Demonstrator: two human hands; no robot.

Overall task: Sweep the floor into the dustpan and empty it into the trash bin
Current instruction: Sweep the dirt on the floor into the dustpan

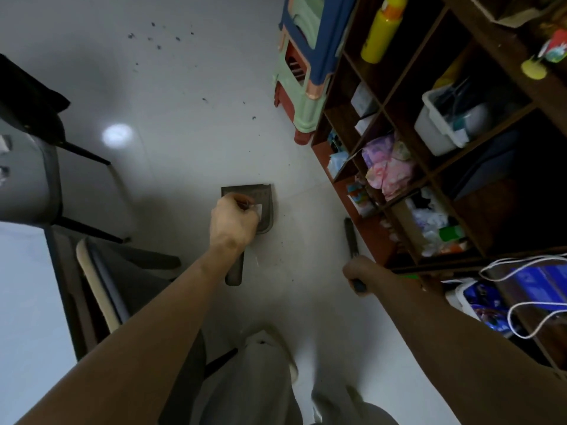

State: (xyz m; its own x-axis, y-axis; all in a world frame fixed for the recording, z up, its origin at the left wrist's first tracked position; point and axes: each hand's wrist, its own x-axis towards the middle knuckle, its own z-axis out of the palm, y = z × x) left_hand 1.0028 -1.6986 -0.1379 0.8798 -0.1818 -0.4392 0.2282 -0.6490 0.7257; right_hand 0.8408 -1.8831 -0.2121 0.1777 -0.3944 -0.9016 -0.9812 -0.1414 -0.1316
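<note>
The dustpan [256, 207], probably light, stiff plastic best held by its handle, lies flat on the floor [184, 118] left of the shelf [399, 167], the left hand [233, 223] curled over something small above it, the right hand [359, 273] clamped on the brush [350, 237], with open floor beyond toward the scattered debris [159, 41].

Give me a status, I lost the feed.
Left hand over the dustpan, pinching something small. Right hand grips the brush. Debris still on the floor ahead. Stools beside it.
</note>
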